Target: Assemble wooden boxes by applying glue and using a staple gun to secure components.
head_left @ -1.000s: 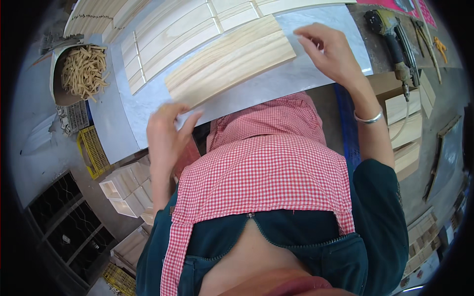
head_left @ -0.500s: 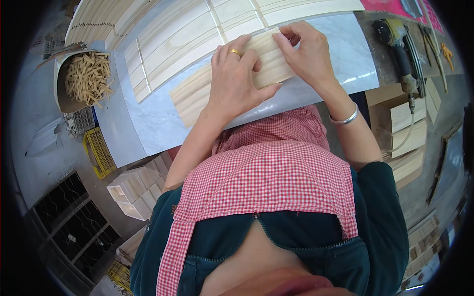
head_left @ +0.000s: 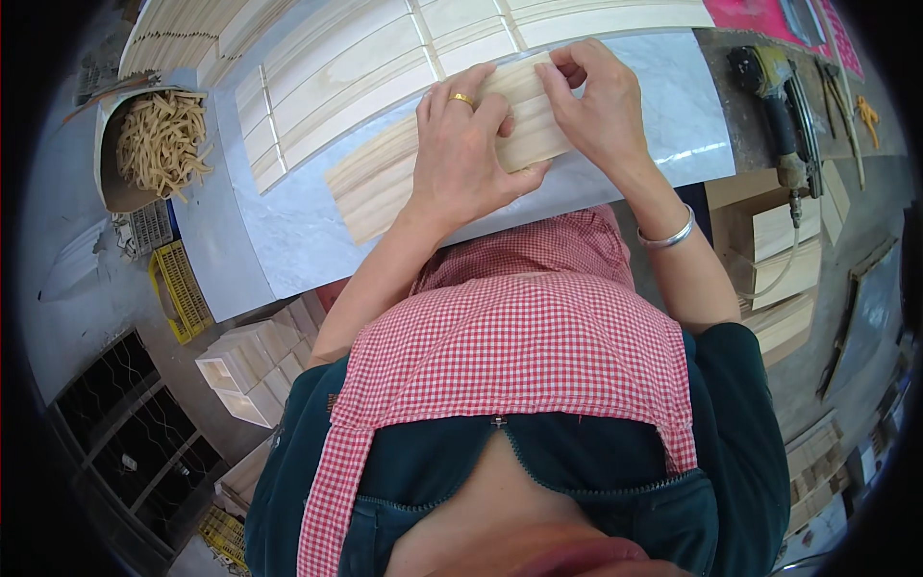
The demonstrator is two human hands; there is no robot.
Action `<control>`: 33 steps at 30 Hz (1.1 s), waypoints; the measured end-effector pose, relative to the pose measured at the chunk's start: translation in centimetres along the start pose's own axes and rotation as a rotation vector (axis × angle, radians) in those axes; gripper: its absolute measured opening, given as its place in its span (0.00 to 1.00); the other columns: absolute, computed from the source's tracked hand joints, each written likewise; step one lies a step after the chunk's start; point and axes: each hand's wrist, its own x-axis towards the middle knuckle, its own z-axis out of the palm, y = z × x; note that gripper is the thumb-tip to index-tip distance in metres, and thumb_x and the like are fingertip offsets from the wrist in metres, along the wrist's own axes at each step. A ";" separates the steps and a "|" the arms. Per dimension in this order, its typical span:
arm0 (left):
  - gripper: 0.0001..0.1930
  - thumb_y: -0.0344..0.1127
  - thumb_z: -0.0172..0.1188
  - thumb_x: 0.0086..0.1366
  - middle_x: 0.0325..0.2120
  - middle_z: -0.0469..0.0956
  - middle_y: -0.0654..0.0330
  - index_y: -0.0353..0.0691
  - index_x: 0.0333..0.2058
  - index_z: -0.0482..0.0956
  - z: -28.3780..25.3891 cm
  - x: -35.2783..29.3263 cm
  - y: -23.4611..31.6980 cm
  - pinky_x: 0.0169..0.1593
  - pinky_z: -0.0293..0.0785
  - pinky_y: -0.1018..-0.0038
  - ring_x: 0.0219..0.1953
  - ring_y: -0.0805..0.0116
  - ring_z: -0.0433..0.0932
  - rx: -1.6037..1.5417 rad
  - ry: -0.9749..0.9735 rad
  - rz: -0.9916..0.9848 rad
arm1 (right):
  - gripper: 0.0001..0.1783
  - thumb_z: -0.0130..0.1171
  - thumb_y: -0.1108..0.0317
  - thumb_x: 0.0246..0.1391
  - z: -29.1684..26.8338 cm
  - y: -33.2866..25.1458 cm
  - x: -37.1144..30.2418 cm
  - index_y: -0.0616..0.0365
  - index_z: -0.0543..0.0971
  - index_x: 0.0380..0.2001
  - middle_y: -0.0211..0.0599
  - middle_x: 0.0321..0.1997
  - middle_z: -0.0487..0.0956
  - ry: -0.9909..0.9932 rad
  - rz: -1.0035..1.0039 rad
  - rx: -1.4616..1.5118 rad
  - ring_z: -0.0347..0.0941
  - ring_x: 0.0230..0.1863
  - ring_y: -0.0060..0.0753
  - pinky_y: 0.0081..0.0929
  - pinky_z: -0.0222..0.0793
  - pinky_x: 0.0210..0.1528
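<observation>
A pale, flat wooden board (head_left: 373,183) lies near the front edge of a marbled white tabletop (head_left: 678,115). My left hand (head_left: 463,144), with a gold ring, rests across the board's middle, gripping it with bent fingers toward the far edge and the thumb toward the near side. At the board's far right corner, my right hand (head_left: 604,104) pinches the edge between thumb and fingers. Whether anything small sits in that pinch is hidden. Just beyond the board, several wooden panels (head_left: 361,82) lie side by side, crossed by narrow light strips.
An open container (head_left: 108,159) of short wooden strips (head_left: 162,144) stands at the left. Stacked thin boards (head_left: 178,43) rise at the far left. To the right lies a nail gun (head_left: 774,91) with a hose. Wooden boxes (head_left: 252,370) and a yellow crate (head_left: 183,293) sit below the table.
The whole view has shifted slightly. Both hands remain on the board in nearly the same grip; my left thumb sits a little closer against the board.
</observation>
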 end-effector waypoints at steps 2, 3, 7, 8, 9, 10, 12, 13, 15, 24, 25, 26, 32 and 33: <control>0.22 0.45 0.75 0.42 0.59 0.69 0.47 0.43 0.30 0.72 -0.2 -0.1 0.0 0.65 0.57 0.53 0.58 0.47 0.65 0.010 -0.005 -0.001 | 0.05 0.65 0.73 0.53 0.1 0.1 0.0 0.63 0.82 0.32 0.33 0.28 0.80 0.002 -0.010 0.013 0.72 0.26 0.25 0.21 0.72 0.31; 0.22 0.44 0.75 0.43 0.59 0.69 0.47 0.42 0.31 0.73 -0.4 -0.3 0.1 0.65 0.57 0.54 0.58 0.48 0.65 0.017 -0.006 -0.003 | 0.05 0.65 0.73 0.54 0.2 0.0 -0.1 0.63 0.82 0.33 0.33 0.28 0.80 0.003 -0.017 0.021 0.72 0.26 0.25 0.21 0.72 0.30; 0.20 0.44 0.73 0.50 0.58 0.70 0.50 0.41 0.37 0.76 -1.8 -1.2 -0.6 0.64 0.59 0.56 0.58 0.50 0.67 -0.123 0.111 -0.089 | 0.05 0.65 0.72 0.55 0.1 0.2 -0.2 0.62 0.83 0.33 0.33 0.27 0.80 -0.007 0.030 0.036 0.72 0.26 0.25 0.21 0.72 0.31; 0.20 0.44 0.72 0.52 0.58 0.71 0.51 0.41 0.39 0.77 -2.4 -1.6 -1.0 0.64 0.60 0.56 0.57 0.51 0.67 -0.170 0.150 -0.117 | 0.05 0.65 0.71 0.55 0.1 0.2 -0.2 0.62 0.83 0.33 0.33 0.27 0.80 -0.011 0.047 0.042 0.72 0.25 0.24 0.21 0.72 0.31; 0.20 0.41 0.70 0.59 0.54 0.73 0.53 0.41 0.47 0.78 -3.6 -2.6 -1.9 0.58 0.68 0.62 0.54 0.56 0.70 -0.091 0.269 -0.208 | 0.05 0.65 0.71 0.55 -0.1 0.2 -0.2 0.62 0.83 0.33 0.33 0.27 0.80 -0.009 0.046 0.046 0.72 0.25 0.24 0.21 0.72 0.31; 0.19 0.38 0.69 0.59 0.47 0.76 0.54 0.39 0.48 0.79 -5.3 -3.8 -2.6 0.50 0.73 0.67 0.47 0.60 0.74 0.032 0.350 -0.328 | 0.06 0.66 0.71 0.55 -0.1 0.2 -0.2 0.62 0.83 0.33 0.33 0.27 0.81 -0.008 0.063 0.043 0.72 0.26 0.24 0.21 0.72 0.31; 0.19 0.33 0.69 0.59 0.42 0.77 0.56 0.39 0.49 0.81 -7.5 -6.9 -5.2 0.43 0.74 0.72 0.41 0.64 0.75 0.129 0.427 -0.503 | 0.06 0.66 0.70 0.55 -0.2 0.4 -0.2 0.62 0.83 0.34 0.33 0.26 0.81 -0.002 0.101 0.029 0.73 0.26 0.24 0.20 0.72 0.31; 0.17 0.32 0.70 0.59 0.37 0.79 0.57 0.34 0.47 0.83 -8.1 -8.5 -6.2 0.41 0.74 0.75 0.37 0.69 0.75 0.169 0.459 -0.635 | 0.07 0.66 0.69 0.56 -0.1 0.3 -0.1 0.62 0.83 0.34 0.33 0.26 0.81 -0.006 0.110 0.026 0.73 0.26 0.24 0.20 0.72 0.31; 0.17 0.32 0.70 0.59 0.35 0.80 0.56 0.33 0.46 0.83 -8.9 -9.8 -6.3 0.40 0.75 0.76 0.36 0.69 0.75 0.049 0.456 -0.746 | 0.07 0.66 0.69 0.56 -0.2 0.0 0.0 0.62 0.84 0.34 0.33 0.26 0.81 -0.018 0.108 0.014 0.73 0.26 0.24 0.20 0.72 0.31; 0.16 0.33 0.71 0.60 0.27 0.82 0.55 0.24 0.41 0.84 -9.3 -10.8 -5.9 0.39 0.76 0.79 0.29 0.73 0.76 -0.418 0.467 -1.098 | 0.08 0.67 0.68 0.55 -0.5 -0.2 0.3 0.62 0.83 0.32 0.33 0.26 0.81 -0.053 0.066 -0.092 0.75 0.26 0.25 0.20 0.73 0.31; 0.16 0.33 0.71 0.61 0.27 0.82 0.55 0.24 0.41 0.84 -9.3 -10.9 -6.0 0.39 0.76 0.79 0.29 0.73 0.76 -0.417 0.468 -1.088 | 0.08 0.66 0.67 0.54 -0.4 -0.1 0.3 0.61 0.83 0.31 0.33 0.26 0.81 -0.043 0.039 -0.098 0.75 0.26 0.27 0.22 0.73 0.31; 0.16 0.33 0.71 0.61 0.27 0.82 0.55 0.25 0.41 0.84 -9.2 -10.9 -6.0 0.39 0.76 0.79 0.29 0.73 0.76 -0.415 0.469 -1.079 | 0.08 0.66 0.67 0.54 -0.3 0.1 0.3 0.61 0.82 0.29 0.34 0.26 0.80 -0.035 0.012 -0.103 0.75 0.25 0.29 0.24 0.73 0.30; 0.15 0.32 0.70 0.61 0.28 0.82 0.55 0.25 0.41 0.84 -9.2 -10.8 -5.5 0.39 0.76 0.79 0.30 0.73 0.76 -0.418 0.473 -1.076 | 0.09 0.65 0.66 0.53 -0.3 0.1 0.5 0.60 0.80 0.24 0.35 0.26 0.78 -0.027 -0.079 -0.142 0.74 0.25 0.35 0.30 0.72 0.29; 0.15 0.32 0.70 0.61 0.28 0.82 0.55 0.25 0.41 0.84 -9.3 -10.7 -5.4 0.39 0.76 0.79 0.30 0.73 0.76 -0.419 0.474 -1.080 | 0.09 0.64 0.66 0.53 -0.4 0.0 0.6 0.60 0.80 0.24 0.35 0.26 0.78 -0.030 -0.091 -0.152 0.74 0.25 0.36 0.30 0.71 0.29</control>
